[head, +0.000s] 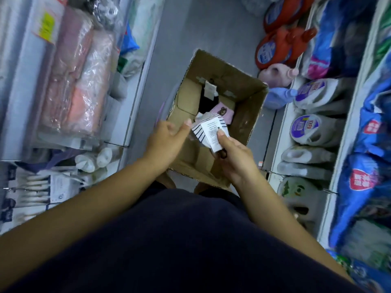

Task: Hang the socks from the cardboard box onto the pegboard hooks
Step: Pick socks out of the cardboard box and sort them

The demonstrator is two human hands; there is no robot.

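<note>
An open cardboard box point(249, 115) stands on the grey floor between two shelving rows. Inside lie a black sock pair with a paper tag point(208, 98) and a pink sock with a bear face point(222, 112). Above the box's near part, my right hand point(234, 157) pinches a striped sock pack with a white label point(209, 132), thumb on the label. My left hand point(167, 138) is beside it, its fingers half curled, and the thumb tip touches the pack's left edge. Socks hanging on hooks point(31, 187) show at the lower left.
Wrapped pink and white textiles point(72, 81) fill the left shelves. Red, pink and blue detergent jugs point(279, 49) stand on the floor at the right, with grey bottles point(313, 127) and blue bags point(368, 144) on the right shelves. My dark clothing fills the bottom of the view.
</note>
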